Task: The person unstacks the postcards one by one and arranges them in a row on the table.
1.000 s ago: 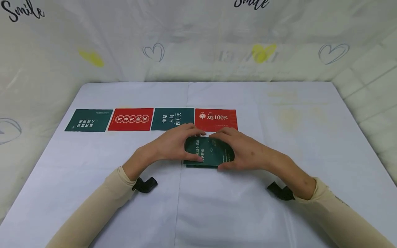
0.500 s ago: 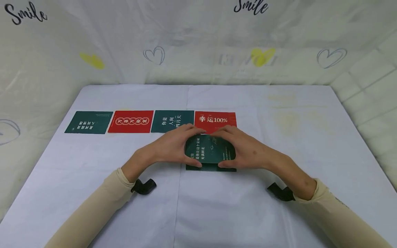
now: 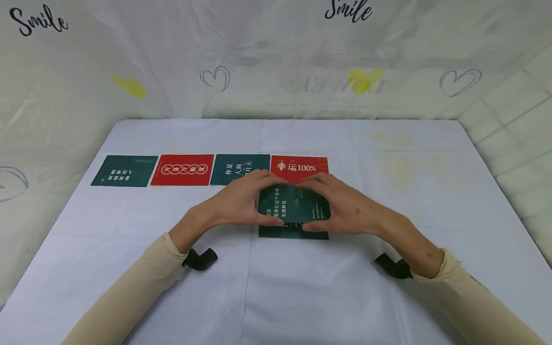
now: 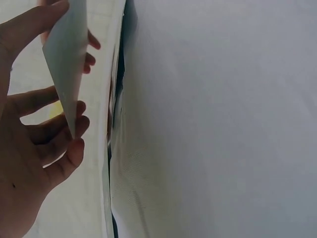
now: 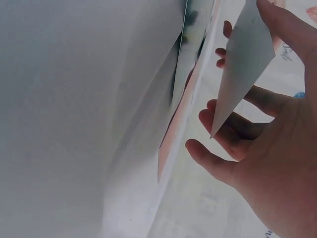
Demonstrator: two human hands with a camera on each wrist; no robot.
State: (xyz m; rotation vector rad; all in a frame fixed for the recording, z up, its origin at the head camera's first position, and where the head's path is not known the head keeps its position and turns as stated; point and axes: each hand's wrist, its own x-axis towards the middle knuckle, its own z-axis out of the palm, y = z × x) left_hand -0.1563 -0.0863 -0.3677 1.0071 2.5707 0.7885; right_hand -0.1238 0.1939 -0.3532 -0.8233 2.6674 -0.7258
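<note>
In the head view, a dark green card with white lettering (image 3: 295, 203) is held off the table between both hands. My left hand (image 3: 241, 199) grips its left edge, thumb at the near side and fingers at the far side. Its right edge is held likewise by my right hand (image 3: 345, 206). Below and partly hidden lies another green card (image 3: 293, 233) on the table. The left wrist view shows the lifted card (image 4: 69, 54) tilted beside the left hand (image 4: 29, 134). From the right wrist, the card (image 5: 242, 64) appears against the thumb and fingers.
Along the back lies a row of cards: green (image 3: 125, 171), red (image 3: 182, 170), green (image 3: 230, 165) and red (image 3: 302, 164). The hands partly cover the last two. A white cloth covers the table (image 3: 414, 201), with a pale printed curtain (image 3: 280, 43) behind it.
The top green card has risen and moved away from the body, off the green card below, whose near part and lettering now show. Both hands moved with it; the back row stayed put.
</note>
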